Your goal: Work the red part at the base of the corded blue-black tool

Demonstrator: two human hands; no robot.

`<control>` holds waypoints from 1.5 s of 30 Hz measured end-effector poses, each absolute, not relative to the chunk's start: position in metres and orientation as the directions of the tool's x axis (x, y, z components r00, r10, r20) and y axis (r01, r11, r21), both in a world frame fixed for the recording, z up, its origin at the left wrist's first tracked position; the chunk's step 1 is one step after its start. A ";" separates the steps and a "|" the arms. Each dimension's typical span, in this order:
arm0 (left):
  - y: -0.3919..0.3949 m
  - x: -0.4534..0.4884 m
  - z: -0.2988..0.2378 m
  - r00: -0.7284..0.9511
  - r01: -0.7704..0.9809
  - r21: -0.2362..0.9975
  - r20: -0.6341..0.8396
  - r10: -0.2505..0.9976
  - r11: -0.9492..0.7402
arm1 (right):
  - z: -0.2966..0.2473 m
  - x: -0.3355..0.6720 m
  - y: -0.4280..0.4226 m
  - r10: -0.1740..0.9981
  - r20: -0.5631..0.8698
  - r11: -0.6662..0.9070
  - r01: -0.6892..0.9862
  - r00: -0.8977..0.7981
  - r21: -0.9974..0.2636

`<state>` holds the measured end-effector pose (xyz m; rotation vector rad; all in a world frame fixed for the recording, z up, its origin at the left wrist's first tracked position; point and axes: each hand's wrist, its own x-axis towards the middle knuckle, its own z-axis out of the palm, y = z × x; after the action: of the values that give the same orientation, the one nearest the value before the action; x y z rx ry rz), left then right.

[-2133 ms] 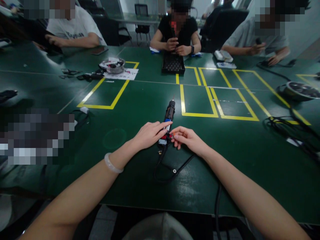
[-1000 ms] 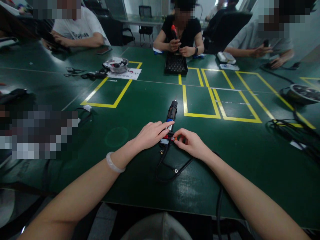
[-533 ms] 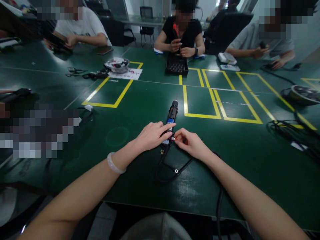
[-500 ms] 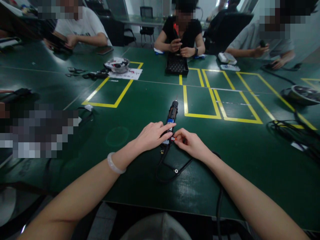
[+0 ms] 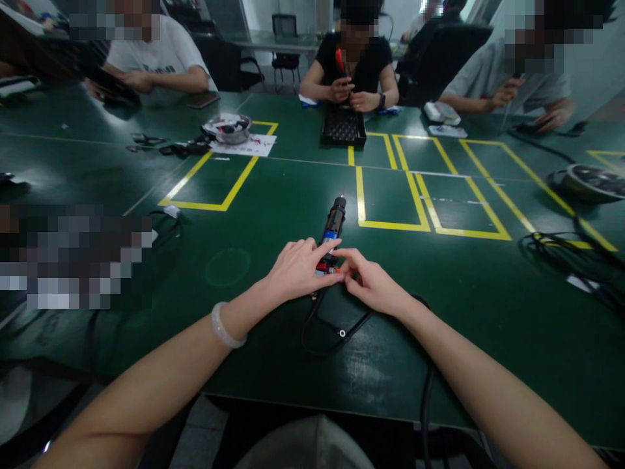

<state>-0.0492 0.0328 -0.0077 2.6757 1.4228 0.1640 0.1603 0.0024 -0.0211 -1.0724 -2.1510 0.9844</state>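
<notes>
An electric screwdriver (image 5: 334, 220), black with a blue band, lies on the green table with its thin bit pointing away from me. My left hand (image 5: 303, 268) is laid over its rear half from the left, fingers closed around the body. Its thumb reaches right, to the fingertips of my right hand (image 5: 367, 279). Those fingers are pinched on a small red-orange piece (image 5: 336, 269) beside the screwdriver's rear end; its kind is too small to tell. A black cable (image 5: 312, 345) with a small ring-shaped end loops toward me below both hands.
Yellow tape (image 5: 395, 226) marks rectangles on the table (image 5: 283, 189). A clear bowl of parts (image 5: 229, 130) stands on paper at the back left, near pliers-like tools. A black tray (image 5: 344, 130) sits before a co-worker opposite. Coiled cables (image 5: 561, 251) lie right. Other people sit around.
My left thumb has moved right and now meets my right fingertips. More red shows on the screwdriver's rear between my hands. The screwdriver stays in about the same place.
</notes>
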 end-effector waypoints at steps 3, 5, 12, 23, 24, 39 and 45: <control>0.031 -0.048 -0.007 0.542 0.827 0.147 0.045 0.839 -0.542 | -0.022 0.160 0.002 0.818 0.129 0.431 0.448 -0.560 -0.783; 0.031 -0.047 -0.007 0.529 0.837 0.127 0.065 0.846 -0.533 | -0.022 0.159 0.002 0.818 0.121 0.434 0.465 -0.562 -0.772; 0.044 -0.061 -0.005 0.504 0.858 0.058 0.092 0.859 -0.510 | -0.020 0.159 0.003 0.838 0.161 0.421 0.430 -0.522 -0.798; 0.105 -0.160 0.006 0.234 0.967 -0.108 0.027 0.972 -0.230 | -0.021 0.164 0.007 0.886 0.283 0.442 0.488 -0.367 -0.753; 0.111 -0.171 0.008 0.212 0.971 -0.121 0.018 0.977 -0.208 | -0.022 0.164 0.007 0.887 0.279 0.440 0.490 -0.369 -0.753; 0.165 -0.256 0.014 -0.081 0.978 -0.202 -0.113 0.990 0.056 | -0.024 0.161 0.007 0.865 0.290 0.482 0.522 -0.409 -0.703; 0.163 -0.243 0.012 -0.136 0.962 -0.252 -0.113 0.984 0.104 | -0.025 0.161 0.007 0.864 0.289 0.484 0.525 -0.412 -0.700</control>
<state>-0.2432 0.1634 0.0125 2.1173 2.3939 -0.4302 0.1610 0.0069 -0.0250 -1.1417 -2.0944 0.6873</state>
